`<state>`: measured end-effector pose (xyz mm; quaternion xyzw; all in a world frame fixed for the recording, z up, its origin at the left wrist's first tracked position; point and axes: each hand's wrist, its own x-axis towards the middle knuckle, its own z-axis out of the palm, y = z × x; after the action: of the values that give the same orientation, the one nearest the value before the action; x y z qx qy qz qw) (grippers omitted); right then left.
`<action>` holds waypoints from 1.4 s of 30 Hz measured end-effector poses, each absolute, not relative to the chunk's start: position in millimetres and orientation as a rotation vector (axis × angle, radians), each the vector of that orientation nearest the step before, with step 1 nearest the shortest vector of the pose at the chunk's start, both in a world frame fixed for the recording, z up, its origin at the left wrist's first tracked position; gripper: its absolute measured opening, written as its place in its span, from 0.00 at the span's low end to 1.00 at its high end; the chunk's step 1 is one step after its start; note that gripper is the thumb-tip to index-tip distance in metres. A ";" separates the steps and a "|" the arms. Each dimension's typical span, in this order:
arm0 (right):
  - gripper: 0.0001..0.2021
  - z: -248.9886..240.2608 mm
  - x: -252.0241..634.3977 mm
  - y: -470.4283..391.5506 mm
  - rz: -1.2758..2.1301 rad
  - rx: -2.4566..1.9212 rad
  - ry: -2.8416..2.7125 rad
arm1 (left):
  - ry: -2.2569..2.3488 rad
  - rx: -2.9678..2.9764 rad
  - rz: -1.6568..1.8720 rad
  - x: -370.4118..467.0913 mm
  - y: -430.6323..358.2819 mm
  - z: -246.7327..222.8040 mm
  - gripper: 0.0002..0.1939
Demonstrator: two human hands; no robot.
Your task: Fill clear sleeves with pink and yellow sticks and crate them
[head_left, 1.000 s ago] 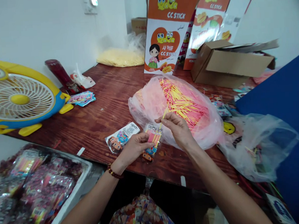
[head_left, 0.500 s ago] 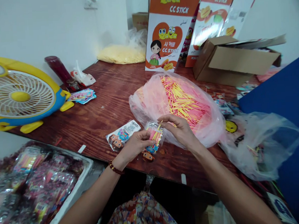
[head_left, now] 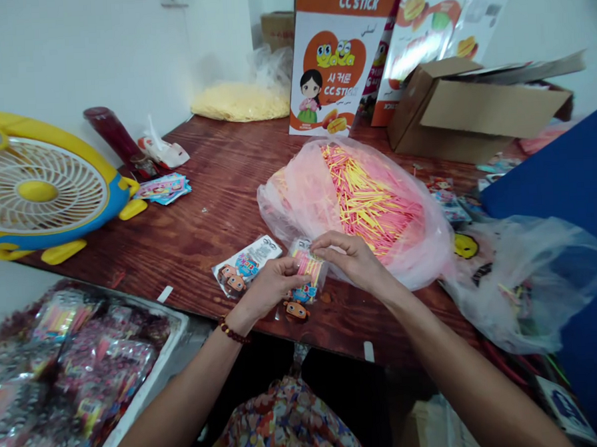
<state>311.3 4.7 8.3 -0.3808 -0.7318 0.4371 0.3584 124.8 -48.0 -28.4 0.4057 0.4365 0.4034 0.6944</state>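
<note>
My left hand [head_left: 276, 279] is closed on a small clear packet [head_left: 307, 291] of pink and yellow sticks, its thumb and fingers pinching the front. A cartoon face is printed at the packet's lower end. At the packet's upper edge, my right hand [head_left: 348, 257] is closed with its fingertips together; what lies between them is hidden. Left of that packet, a stack of flat printed packets [head_left: 248, 265] lies on the table. Just beyond my right hand sits a large translucent bag [head_left: 302, 196], opened over a heap of thin pink and yellow sticks [head_left: 372, 199].
A bin [head_left: 177, 336] full of filled packets stands at lower left. On the table [head_left: 211, 188] are a yellow fan [head_left: 39, 190], a dark red bottle [head_left: 116, 139] and a tissue pack [head_left: 167, 153]. Behind the bag stand CC Stick cartons [head_left: 328, 68] and an opened cardboard box [head_left: 487, 110].
The yellow stick that stood up from the packet's top in my right fingers no longer shows there. My right hand has shifted slightly left, closer against the packet. My left hand keeps its hold.
</note>
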 end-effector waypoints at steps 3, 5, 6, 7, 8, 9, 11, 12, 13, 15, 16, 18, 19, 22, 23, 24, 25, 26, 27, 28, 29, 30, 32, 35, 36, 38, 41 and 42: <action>0.05 10.3 313.0 4.2 1.184 -0.951 -1.905 | 1.020 0.921 0.921 124.1 -49.4 -30.3 0.17; 0.05 13.3 315.6 5.7 1.177 -0.978 -1.849 | 1.069 0.940 0.974 118.1 -50.3 -31.4 0.16; 0.06 14.8 317.4 7.3 1.167 -0.998 -1.787 | 1.101 0.934 1.008 113.1 -50.6 -31.9 0.16; 0.06 15.9 319.4 9.5 1.161 -1.014 -1.709 | 1.135 0.917 1.041 107.0 -50.8 -32.4 0.16; 0.06 16.6 321.4 12.0 1.165 -1.023 -1.632 | 1.171 0.898 1.069 100.6 -50.7 -33.0 0.16; 0.07 16.9 323.3 14.6 1.177 -1.026 -1.569 | 1.203 0.885 1.087 94.5 -50.2 -33.9 0.16; 0.07 16.3 326.1 18.8 1.211 -1.035 -1.500 | 1.250 0.908 1.085 86.3 -48.0 -37.0 0.16; 0.07 15.8 327.0 20.1 1.223 -1.046 -1.494 | 1.265 0.952 1.070 85.3 -46.2 -39.3 0.15; 0.07 15.4 328.1 21.0 1.227 -1.059 -1.495 | 1.281 1.018 1.052 86.5 -44.1 -42.1 0.14; 0.06 15.0 332.2 22.7 1.188 -1.093 -1.501 | 1.332 1.204 1.018 94.9 -39.6 -48.4 0.12; 0.06 14.8 336.3 24.5 1.144 -1.112 -1.504 | 1.380 1.316 1.002 101.0 -37.7 -51.6 0.11; 0.07 13.4 350.4 31.6 1.023 -1.155 -1.491 | 1.519 1.569 0.972 113.9 -36.2 -57.6 0.16; 0.07 11.9 360.5 37.1 0.957 -1.182 -1.476 | 1.608 1.699 0.947 119.6 -36.6 -60.3 0.20; 0.09 2.0 397.7 57.4 0.776 -1.320 -1.480 | 1.857 2.000 0.810 131.1 -40.2 -68.4 0.27; 0.09 -2.8 409.7 63.6 0.719 -1.399 -1.535 | 1.896 2.058 0.756 133.3 -41.0 -71.0 0.28; 0.07 -8.0 419.8 68.7 0.674 -1.492 -1.626 | 1.910 2.097 0.714 135.2 -41.3 -73.4 0.27; 0.06 -13.3 427.5 72.6 0.631 -1.580 -1.736 | 1.900 2.123 0.690 136.8 -40.9 -75.3 0.27; 0.05 -18.3 432.3 75.1 0.598 -1.654 -1.855 | 1.878 2.141 0.681 138.6 -39.9 -76.6 0.26; 0.05 -22.5 434.2 76.3 0.570 -1.713 -1.972 | 1.853 2.150 0.682 140.4 -38.6 -77.3 0.26; 0.06 -25.7 433.3 76.4 0.539 -1.756 -2.073 | 1.834 2.151 0.686 142.4 -37.2 -77.4 0.26; 0.07 -27.6 430.3 75.7 0.501 -1.790 -2.156 | 1.823 2.145 0.692 144.2 -36.0 -76.9 0.26; 0.08 -28.3 425.5 74.5 0.454 -1.820 -2.220 | 1.820 2.133 0.702 145.6 -35.1 -76.0 0.26; 0.09 -26.4 413.4 71.7 0.349 -1.874 -2.333 | 1.824 2.116 0.727 146.3 -35.2 -74.0 0.27; 0.11 -19.8 396.1 68.5 0.165 -1.957 -2.460 | 1.843 2.122 0.813 138.7 -38.6 -72.2 0.29; 0.13 -17.8 392.0 68.0 0.109 -1.983 -2.467 | 1.846 2.125 0.856 133.7 -39.8 -71.9 0.29; 0.18 -14.7 387.5 68.3 0.050 -2.026 -2.432 | 1.858 2.117 0.940 120.8 -41.3 -71.1 0.29; 0.18 -12.1 387.5 73.1 0.124 -2.046 -2.404 | 1.946 2.086 0.964 97.7 -40.0 -67.0 0.27; 0.16 -11.5 388.0 76.2 0.153 -2.060 -2.391 | 1.992 2.079 0.932 90.1 -38.7 -64.8 0.26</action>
<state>388.0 76.2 -11.5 -0.6520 -0.7566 0.0486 -0.0090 90.1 -38.7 -64.8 0.6859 0.6570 0.3076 0.0574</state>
